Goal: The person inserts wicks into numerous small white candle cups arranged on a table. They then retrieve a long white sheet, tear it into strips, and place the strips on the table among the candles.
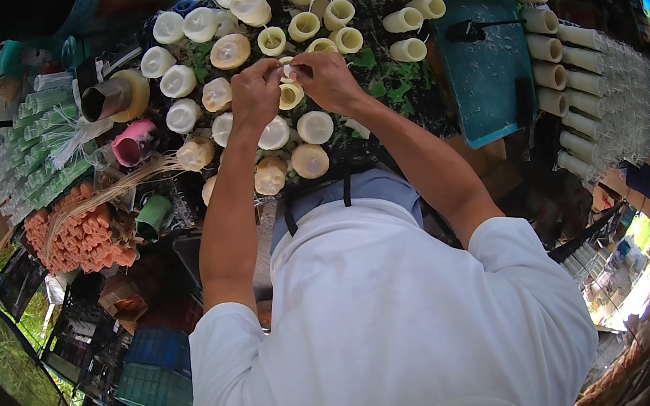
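My left hand and my right hand meet over the middle of a work table, fingertips pinched together on a small white piece, perhaps a wick or a tab. Directly beneath them stands a yellow wax-filled cup. Around it stand several pale cream and white cups with wax inside. My forearms reach up from my white shirt at the bottom of the view.
A teal tray lies right of my hands, holding a dark tool. Rows of clear cups line the far right. At left are a pink cup, a metal can, orange tubes and crates.
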A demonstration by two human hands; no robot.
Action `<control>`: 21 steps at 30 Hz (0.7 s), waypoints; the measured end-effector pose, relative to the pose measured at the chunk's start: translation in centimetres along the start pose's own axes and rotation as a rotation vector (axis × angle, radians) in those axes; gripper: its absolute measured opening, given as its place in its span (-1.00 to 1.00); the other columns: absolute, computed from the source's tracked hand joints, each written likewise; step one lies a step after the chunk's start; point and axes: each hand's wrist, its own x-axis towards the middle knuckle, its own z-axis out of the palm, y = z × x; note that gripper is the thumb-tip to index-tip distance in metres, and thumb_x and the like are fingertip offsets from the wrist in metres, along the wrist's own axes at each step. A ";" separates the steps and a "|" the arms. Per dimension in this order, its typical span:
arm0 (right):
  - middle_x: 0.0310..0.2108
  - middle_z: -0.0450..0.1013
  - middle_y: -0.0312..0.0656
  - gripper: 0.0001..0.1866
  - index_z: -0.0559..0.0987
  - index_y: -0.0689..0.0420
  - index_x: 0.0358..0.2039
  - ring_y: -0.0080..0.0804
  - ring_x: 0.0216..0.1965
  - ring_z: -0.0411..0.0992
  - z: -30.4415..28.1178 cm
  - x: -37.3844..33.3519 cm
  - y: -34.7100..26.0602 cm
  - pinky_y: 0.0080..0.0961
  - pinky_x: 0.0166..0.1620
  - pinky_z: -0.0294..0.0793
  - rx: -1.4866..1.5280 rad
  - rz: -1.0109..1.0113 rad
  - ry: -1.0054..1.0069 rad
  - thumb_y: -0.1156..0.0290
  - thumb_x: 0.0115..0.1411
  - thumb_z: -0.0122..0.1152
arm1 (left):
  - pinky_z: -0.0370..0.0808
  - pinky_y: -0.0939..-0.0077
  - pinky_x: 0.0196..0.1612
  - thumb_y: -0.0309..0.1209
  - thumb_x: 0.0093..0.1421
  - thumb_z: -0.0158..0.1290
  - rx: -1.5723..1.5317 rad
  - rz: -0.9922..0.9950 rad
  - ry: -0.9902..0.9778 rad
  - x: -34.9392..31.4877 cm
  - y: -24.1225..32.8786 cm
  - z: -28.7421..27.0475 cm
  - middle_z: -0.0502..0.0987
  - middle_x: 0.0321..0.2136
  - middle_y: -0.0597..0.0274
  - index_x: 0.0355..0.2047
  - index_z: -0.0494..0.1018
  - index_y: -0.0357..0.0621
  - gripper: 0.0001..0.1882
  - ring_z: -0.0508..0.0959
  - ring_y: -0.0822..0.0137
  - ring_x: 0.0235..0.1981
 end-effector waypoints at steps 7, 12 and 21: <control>-0.28 0.60 0.08 -0.74 0.67 0.25 -0.17 0.04 -0.19 0.57 0.4 0.2 0.4 -0.15 -0.04 0.52 -0.067 0.098 -0.046 0.37 0.20 0.26 | 0.51 0.50 -0.29 -0.41 0.28 0.15 0.034 -0.058 -0.070 0.2 0.4 -0.2 0.69 -0.42 0.16 -0.19 0.62 -0.31 -0.79 0.59 0.49 -0.43; -0.29 0.59 0.08 -0.74 0.67 0.22 -0.16 0.04 -0.20 0.57 0.1 -0.1 0.1 -0.15 -0.08 0.52 -0.095 0.072 -0.045 0.36 0.19 0.27 | 0.52 0.51 -0.29 -0.41 0.29 0.15 0.029 -0.044 -0.065 0.3 -0.2 -0.1 0.69 -0.42 0.16 -0.18 0.62 -0.33 -0.79 0.60 0.48 -0.42; -0.27 0.57 0.03 -0.69 0.64 0.16 -0.07 0.04 -0.17 0.55 0.5 0.2 0.3 -0.13 -0.06 0.51 -0.203 0.015 -0.065 0.35 0.18 0.31 | 0.56 0.38 -0.25 -0.37 0.28 0.13 0.035 -0.039 -0.097 0.9 0.0 -0.4 0.69 -0.38 -0.02 -0.17 0.63 -0.33 -0.74 0.67 0.30 -0.39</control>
